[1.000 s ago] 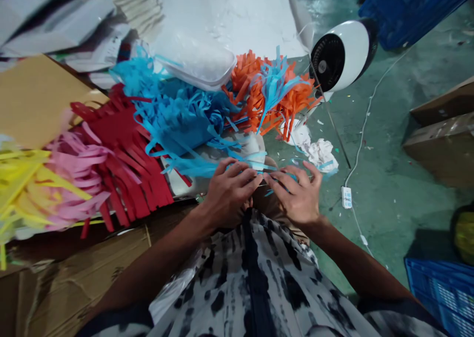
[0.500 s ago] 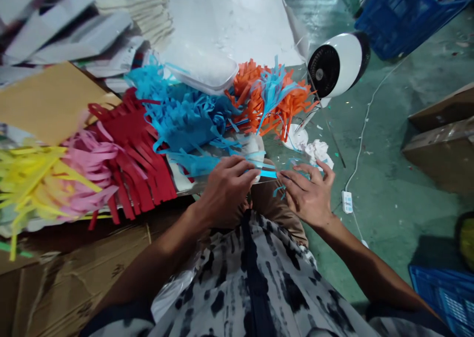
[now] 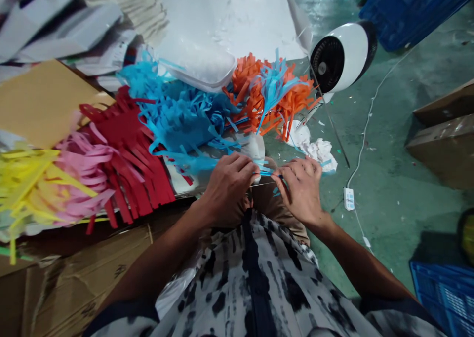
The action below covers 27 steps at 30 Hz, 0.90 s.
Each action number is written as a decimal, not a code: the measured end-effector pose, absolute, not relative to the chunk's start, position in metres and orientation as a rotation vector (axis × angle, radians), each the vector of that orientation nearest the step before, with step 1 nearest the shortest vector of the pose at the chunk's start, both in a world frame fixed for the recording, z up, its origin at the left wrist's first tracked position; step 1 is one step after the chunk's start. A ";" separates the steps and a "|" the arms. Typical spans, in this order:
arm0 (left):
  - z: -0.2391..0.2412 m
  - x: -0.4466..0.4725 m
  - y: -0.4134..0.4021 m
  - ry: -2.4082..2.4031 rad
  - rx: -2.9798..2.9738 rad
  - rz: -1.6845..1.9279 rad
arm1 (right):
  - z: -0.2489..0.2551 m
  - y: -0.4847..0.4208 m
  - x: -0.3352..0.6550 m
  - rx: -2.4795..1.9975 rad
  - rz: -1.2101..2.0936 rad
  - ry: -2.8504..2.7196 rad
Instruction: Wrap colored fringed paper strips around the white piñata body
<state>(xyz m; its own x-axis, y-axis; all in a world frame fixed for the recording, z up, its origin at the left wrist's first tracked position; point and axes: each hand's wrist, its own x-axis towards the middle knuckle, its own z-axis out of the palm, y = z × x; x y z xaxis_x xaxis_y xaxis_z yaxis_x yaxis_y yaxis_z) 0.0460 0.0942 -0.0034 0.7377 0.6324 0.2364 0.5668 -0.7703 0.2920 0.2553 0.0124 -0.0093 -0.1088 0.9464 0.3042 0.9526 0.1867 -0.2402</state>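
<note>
My left hand [image 3: 228, 186] and my right hand [image 3: 301, 189] meet just above my knee, both pinched on a thin blue paper fringe strip [image 3: 263, 171] stretched between them. A thin stick or wire seems to run under the strip, too fine to be sure. The strip trails back into a heap of blue fringed paper [image 3: 177, 117] right behind my left hand. Beside that heap lie red fringe [image 3: 128, 149], pink fringe [image 3: 83, 179], yellow fringe [image 3: 25, 184] and an orange bundle with blue strands [image 3: 266, 93].
A white desk fan [image 3: 342, 56] stands on the green floor at the right, with a white cable and power strip [image 3: 348, 199] below it. Crumpled white paper [image 3: 318, 152] lies near my right hand. Cardboard boxes [image 3: 444, 144] and blue crates [image 3: 444, 287] sit at the right; flattened cardboard [image 3: 74, 278] at the lower left.
My right hand has moved back in towards my left hand and its fingers have curled from spread to a pinch on the blue strip. The left hand has hardly moved.
</note>
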 end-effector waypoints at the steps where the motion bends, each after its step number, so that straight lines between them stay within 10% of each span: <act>1: -0.002 0.045 0.095 0.997 2.720 0.473 | -0.009 0.013 0.255 -1.805 -0.030 -2.080; 27: -0.004 0.028 0.063 0.877 2.873 0.697 | -0.015 -0.005 0.255 -1.561 -0.287 -2.176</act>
